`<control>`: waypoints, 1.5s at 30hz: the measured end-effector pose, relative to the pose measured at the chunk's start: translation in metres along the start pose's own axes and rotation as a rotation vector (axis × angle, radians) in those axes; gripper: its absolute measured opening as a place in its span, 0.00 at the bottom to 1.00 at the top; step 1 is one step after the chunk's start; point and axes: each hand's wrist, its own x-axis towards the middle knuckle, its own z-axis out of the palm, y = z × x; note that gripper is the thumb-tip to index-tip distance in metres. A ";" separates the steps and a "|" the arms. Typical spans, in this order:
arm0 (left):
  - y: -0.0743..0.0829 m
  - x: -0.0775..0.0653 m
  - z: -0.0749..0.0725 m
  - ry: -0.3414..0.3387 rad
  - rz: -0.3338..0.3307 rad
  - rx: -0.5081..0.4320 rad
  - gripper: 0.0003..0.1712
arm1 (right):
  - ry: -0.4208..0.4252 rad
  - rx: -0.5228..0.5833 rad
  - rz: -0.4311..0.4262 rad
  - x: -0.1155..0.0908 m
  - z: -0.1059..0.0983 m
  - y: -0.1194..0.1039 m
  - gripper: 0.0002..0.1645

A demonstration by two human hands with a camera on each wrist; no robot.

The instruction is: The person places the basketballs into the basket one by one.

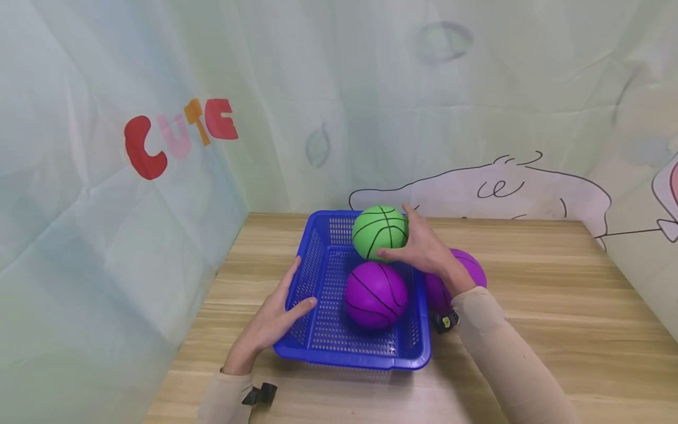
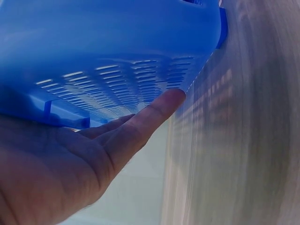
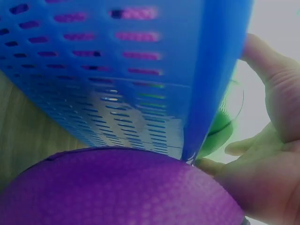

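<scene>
A blue plastic basket with slotted walls stands on the table. My left hand grips its left rim, thumb over the inside and fingers along the outer wall, as the left wrist view shows. At the back right corner, my right hand holds a green ball with black lines, its thumb on the near side and fingers toward the far side. Inside the basket, just in front of the green ball, lies a purple ball. Another purple ball rests outside the right wall, partly hidden under my right forearm in the head view.
Under everything is a wood-grain table. A pale curtain with printed letters and drawings hangs behind and along the left side. Black wrist devices are strapped at both sleeves.
</scene>
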 end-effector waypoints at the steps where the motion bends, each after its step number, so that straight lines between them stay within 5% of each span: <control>1: 0.000 0.000 0.000 -0.002 0.000 -0.004 0.56 | -0.005 -0.013 0.008 0.000 0.000 0.000 0.82; 27: 0.001 0.000 -0.002 -0.005 -0.002 -0.010 0.56 | 0.059 -0.026 0.013 -0.004 -0.007 -0.008 0.71; 45: -0.001 -0.002 0.000 -0.007 -0.007 -0.016 0.57 | 0.174 0.087 0.008 -0.035 -0.038 -0.006 0.66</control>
